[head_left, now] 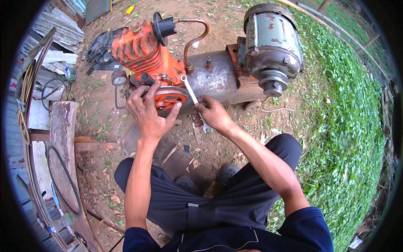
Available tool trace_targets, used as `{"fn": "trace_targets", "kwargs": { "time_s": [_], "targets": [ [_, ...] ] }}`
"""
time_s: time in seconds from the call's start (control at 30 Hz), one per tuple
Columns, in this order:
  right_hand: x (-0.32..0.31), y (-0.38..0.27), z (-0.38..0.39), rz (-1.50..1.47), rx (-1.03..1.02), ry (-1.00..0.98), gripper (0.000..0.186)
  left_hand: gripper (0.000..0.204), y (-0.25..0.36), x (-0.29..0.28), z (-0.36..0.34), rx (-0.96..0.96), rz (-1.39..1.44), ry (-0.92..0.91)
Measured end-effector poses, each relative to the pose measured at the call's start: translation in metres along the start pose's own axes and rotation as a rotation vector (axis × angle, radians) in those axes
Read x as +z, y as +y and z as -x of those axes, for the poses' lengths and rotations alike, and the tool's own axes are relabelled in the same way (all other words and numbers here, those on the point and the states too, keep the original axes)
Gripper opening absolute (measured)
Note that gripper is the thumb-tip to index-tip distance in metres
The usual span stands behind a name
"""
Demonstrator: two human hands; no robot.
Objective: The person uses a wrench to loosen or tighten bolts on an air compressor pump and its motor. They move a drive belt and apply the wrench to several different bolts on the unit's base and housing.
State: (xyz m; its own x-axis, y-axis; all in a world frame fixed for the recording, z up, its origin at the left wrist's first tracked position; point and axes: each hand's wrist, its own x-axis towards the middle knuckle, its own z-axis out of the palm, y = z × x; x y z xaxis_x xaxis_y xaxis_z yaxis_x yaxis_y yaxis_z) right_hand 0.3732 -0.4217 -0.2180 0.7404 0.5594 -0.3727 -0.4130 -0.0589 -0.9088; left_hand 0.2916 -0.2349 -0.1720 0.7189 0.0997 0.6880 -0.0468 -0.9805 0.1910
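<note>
An orange air compressor pump point(142, 52) with cooling fins sits on a worn metal tank point(218, 73). My left hand point(147, 113) grips the rim of the pump's orange pulley point(170, 94), thumb on its near right side and fingers over its left and top. In my right hand point(213, 112) is a silver combination wrench point(190, 90), tilted, with its ring end up beside the pump's base. Whether that ring touches a bolt, I cannot tell. The wrench's open end shows below my fingers, near the ground.
A grey electric motor point(273, 42) with a bare pulley point(273, 82) is mounted at the tank's right. A copper pipe point(205, 38) arches over the tank. The pressure gauge point(119, 78) stands out left. A black belt point(63, 180) lies by a wooden plank point(63, 126). Grass point(344, 138) covers the right side.
</note>
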Motion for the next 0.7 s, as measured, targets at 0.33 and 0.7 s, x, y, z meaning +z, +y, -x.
{"fn": "trace_targets", "kwargs": {
  "time_s": [0.33,0.7],
  "targets": [
    [0.034,0.002,-0.003,-0.193,0.052,0.012,0.023,0.075,0.000,0.004,0.002,-0.016,-0.009,0.022],
    [0.013,-0.034,-0.002,-0.182,0.235,0.015,0.041,0.076,0.007,0.000,-0.001,-0.045,-0.007,-0.003]
  ]
}}
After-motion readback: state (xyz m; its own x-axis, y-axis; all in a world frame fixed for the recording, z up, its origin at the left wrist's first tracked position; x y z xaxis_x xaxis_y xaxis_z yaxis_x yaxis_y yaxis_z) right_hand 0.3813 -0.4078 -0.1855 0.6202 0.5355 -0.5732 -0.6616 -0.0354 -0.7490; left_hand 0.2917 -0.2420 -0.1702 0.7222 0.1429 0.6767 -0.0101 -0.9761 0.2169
